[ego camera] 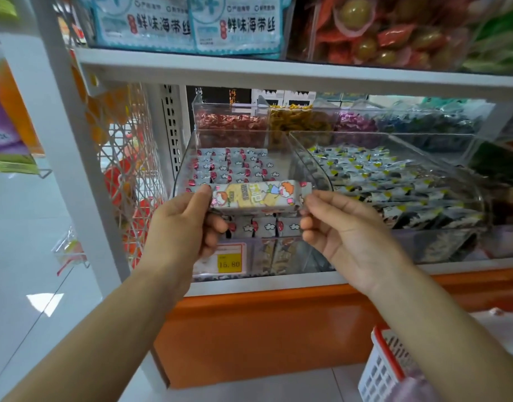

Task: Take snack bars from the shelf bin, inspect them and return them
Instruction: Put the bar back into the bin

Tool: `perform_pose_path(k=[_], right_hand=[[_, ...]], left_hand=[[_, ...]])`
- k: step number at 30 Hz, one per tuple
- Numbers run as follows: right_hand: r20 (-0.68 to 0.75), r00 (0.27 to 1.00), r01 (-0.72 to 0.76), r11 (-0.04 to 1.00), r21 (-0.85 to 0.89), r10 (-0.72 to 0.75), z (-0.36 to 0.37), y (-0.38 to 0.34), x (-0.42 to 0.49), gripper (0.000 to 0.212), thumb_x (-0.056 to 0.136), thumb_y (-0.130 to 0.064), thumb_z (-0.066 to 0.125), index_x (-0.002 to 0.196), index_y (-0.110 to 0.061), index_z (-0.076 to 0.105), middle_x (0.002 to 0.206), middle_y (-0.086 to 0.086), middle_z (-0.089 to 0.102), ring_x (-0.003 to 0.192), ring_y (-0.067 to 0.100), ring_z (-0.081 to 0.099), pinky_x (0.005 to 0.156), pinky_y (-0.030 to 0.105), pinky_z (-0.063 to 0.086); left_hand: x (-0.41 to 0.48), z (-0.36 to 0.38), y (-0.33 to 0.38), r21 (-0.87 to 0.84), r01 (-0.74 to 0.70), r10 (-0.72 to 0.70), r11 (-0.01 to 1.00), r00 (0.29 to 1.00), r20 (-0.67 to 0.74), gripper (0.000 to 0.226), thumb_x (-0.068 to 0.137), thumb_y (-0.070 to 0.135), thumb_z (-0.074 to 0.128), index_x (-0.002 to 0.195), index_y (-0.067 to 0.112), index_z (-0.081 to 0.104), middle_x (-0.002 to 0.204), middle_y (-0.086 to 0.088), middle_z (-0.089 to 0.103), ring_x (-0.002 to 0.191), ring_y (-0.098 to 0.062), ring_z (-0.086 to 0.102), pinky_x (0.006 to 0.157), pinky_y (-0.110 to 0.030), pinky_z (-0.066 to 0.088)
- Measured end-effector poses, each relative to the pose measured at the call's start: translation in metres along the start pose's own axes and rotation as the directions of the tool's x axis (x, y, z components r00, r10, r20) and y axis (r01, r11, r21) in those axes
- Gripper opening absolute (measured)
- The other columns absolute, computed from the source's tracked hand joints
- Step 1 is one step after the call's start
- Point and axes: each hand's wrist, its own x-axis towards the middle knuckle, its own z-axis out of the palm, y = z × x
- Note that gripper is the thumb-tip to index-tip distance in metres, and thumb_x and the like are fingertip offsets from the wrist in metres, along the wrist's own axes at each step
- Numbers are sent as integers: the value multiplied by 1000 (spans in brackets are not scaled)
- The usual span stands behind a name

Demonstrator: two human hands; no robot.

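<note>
Holding one snack bar (259,197) level just above the shelf bin's (313,175) front edge, we've got our left hand (188,224) and right hand (342,230) pinching its ends.

Up top, two blue-white packs (191,27) are each showing "鲜味海带丝" in big dark print; the smaller lines above are too blurred to read. Down front, the price tag (220,261) is reading "16.80" on its yellow patch. The snack bar (261,197) is showing cartoon lettering, illegible tho.
</note>
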Motion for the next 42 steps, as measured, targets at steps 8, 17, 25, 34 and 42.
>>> perform_pose_path(k=[8, 17, 25, 34, 42], right_hand=[[-99, 991, -58, 954, 293, 90, -3, -4, 10, 6, 85, 0, 55, 87, -3, 60, 56, 3, 58, 46, 8, 56, 44, 18, 48], [-178, 982, -10, 952, 306, 68, -12, -6, 13, 7, 88, -2, 54, 85, -5, 59, 67, 6, 56, 46, 8, 56, 43, 18, 47], [-46, 974, 206, 952, -226, -222, -15, -4, 7, 23, 78, -33, 64, 90, -14, 67, 73, 4, 61, 57, 13, 61, 48, 23, 50], [114, 937, 343, 799, -494, -331, -12, 3, 5, 17, 88, -5, 60, 96, -20, 63, 100, 5, 65, 83, 15, 66, 64, 24, 56], [149, 930, 362, 760, -541, -336, -9, 2, 3, 13, 85, -14, 64, 90, -24, 72, 82, -4, 67, 75, 11, 66, 59, 27, 58]], left_hand=[[2, -1, 2, -107, 56, -27, 993, 967, 254, 29, 94, 19, 45, 70, 3, 52, 45, 2, 52, 38, -4, 40, 37, -13, 38], [2, -3, 3, -133, -4, 63, 991, 893, 445, 14, 80, 10, 51, 88, -2, 55, 76, -12, 72, 54, -9, 63, 51, -15, 51], [-2, -3, 2, 79, -177, 134, 981, 913, 385, 17, 93, -2, 44, 98, 10, 56, 78, -13, 73, 62, -15, 68, 56, -18, 53], [3, -10, 5, 75, -134, 108, 988, 953, 284, 32, 87, -5, 51, 102, 19, 66, 86, -1, 72, 74, -16, 67, 59, -21, 52], [1, -10, 6, 265, -248, 176, 932, 947, 269, 23, 85, 15, 62, 103, 28, 69, 85, 1, 72, 75, -11, 68, 66, -15, 53]])
